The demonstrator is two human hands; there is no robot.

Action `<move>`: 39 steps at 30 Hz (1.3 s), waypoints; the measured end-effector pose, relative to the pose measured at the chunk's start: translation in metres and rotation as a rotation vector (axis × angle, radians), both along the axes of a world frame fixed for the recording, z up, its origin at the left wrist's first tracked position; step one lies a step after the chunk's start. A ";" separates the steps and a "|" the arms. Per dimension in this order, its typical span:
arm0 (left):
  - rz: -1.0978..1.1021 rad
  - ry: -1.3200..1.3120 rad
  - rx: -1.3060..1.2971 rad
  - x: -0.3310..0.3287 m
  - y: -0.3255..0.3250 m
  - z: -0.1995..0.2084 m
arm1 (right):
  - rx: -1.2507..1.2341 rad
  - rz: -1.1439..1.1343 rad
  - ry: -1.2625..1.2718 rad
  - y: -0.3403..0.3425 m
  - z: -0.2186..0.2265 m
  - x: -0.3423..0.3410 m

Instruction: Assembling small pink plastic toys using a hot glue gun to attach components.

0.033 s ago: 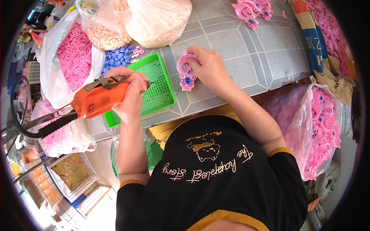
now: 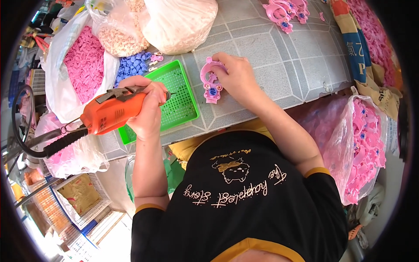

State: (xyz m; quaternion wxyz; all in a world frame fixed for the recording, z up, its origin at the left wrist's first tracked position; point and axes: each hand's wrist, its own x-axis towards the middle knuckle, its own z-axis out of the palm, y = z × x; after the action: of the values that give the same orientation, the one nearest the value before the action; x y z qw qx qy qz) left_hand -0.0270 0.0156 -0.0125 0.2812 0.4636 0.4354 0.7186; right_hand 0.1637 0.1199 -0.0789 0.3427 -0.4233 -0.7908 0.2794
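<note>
Gripping the orange electric screwdriver (image 2: 114, 111) left of the frame's centre, the left hand (image 2: 147, 109) is wrapped fully closed round the tool's body, its bit tip pointing right over the green perforated plastic tray (image 2: 185, 107), which lies flat on the grey tiled tabletop (image 2: 279, 65), apparently so small parts stay within reach of the bit. Just right of the tray, at upper centre, the right hand (image 2: 238, 78) lies curled over the pink moulded plastic toy piece (image 2: 211, 81), fingers bent and pressing it down flat against the tabletop, seemingly to steady it; the piece's blue insert faces up. Beyond the tray, at upper left, sit a heap of small blue plastic pieces (image 2: 131, 65) and a white bag of pink plastic parts (image 2: 83, 65); a clear bag of assembled pink pieces (image 2: 364, 144) hangs at the right edge.
</note>
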 end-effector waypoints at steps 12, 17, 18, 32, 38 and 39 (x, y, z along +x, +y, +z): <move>0.034 0.037 0.004 0.010 0.001 0.005 | -0.070 -0.012 0.001 0.000 0.003 0.003; -0.103 -0.015 0.163 0.017 -0.002 0.024 | -0.014 -0.023 0.007 0.001 -0.001 0.003; -0.188 -0.057 0.192 0.023 0.000 0.027 | -0.009 -0.016 0.009 0.001 0.000 0.003; -0.441 -0.037 0.071 0.068 0.035 0.004 | 0.034 -0.048 0.007 -0.001 -0.006 0.004; -0.514 0.349 -0.059 0.065 0.044 0.012 | -0.003 -0.023 0.015 -0.002 -0.003 0.005; -0.513 0.351 -0.057 0.066 0.044 0.012 | -0.003 -0.019 0.001 -0.002 -0.003 0.005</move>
State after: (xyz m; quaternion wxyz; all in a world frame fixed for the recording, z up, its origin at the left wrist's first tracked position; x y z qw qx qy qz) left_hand 0.0392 0.0597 -0.0001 0.3869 0.6672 0.3660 0.5208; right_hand 0.1689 0.1182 -0.0818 0.3451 -0.4309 -0.7863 0.2774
